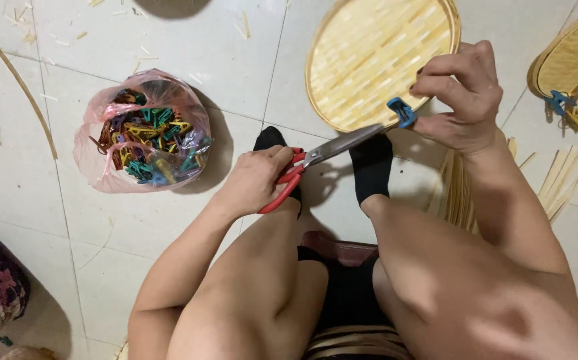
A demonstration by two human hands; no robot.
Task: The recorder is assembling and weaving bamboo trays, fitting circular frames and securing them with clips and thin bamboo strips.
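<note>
Above the tiled floor [189, 40], my left hand [255, 180] gripped the red-handled scissors [315, 163], fingers closed through the handles, blades nearly shut and pointing right. My right hand [459, 97] pinched a blue clip [402, 112] at the rim of the round woven bamboo tray [375, 60], just beside the blade tips. A pink bag of coloured clips [145, 133] sat well apart to the left

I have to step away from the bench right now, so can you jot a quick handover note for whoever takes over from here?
Left hand: gripping the red-handled scissors, blades pointing toward the tray rim.
Right hand: pinching the blue clip on the edge of the round bamboo tray.
Bag of coloured clips sits on the floor at left.
Done: one clip on the rim. Left: whether trimming is finished cannot be told.
</note>
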